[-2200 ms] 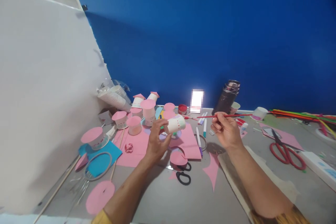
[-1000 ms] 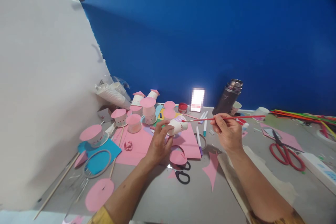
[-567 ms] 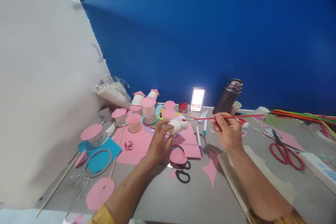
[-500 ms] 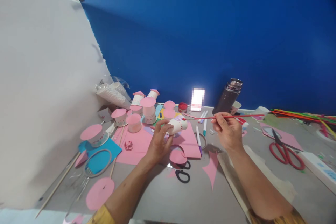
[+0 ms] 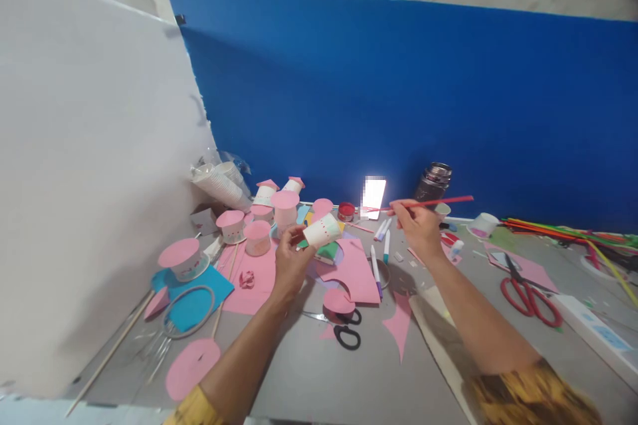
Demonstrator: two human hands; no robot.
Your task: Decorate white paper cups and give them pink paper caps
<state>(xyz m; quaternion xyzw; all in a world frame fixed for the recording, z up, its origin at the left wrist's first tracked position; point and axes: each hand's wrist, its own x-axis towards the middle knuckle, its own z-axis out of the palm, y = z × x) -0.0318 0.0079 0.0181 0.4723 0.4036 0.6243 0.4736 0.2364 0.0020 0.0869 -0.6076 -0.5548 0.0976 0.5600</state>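
Observation:
My left hand (image 5: 290,264) grips a white paper cup (image 5: 323,231) by its left end, holding it tilted on its side above the table. Red dots run across the cup's wall, and a pale green band shows at its right end. Between thumb and fingers, my right hand (image 5: 417,229) pinches a thin red paintbrush (image 5: 448,200), its tip pointing left. The brush tip lies in line with the bright phone screen (image 5: 373,199), close to a small jar of red paint (image 5: 346,212); the tip is hard to make out. Brush and cup are apart.
Several paper cups with pink tops (image 5: 285,200) stand at the left. Black-handled scissors (image 5: 347,337) and pink paper (image 5: 361,265) lie in front. Markers (image 5: 387,246), a dark flask (image 5: 434,180), red-handled scissors (image 5: 532,302) and a white power strip (image 5: 595,332) are to the right.
The brush has come off the cup and moved up towards the paint jar with my right hand. My left hand has raised and turned the cup slightly left. The view has tilted up.

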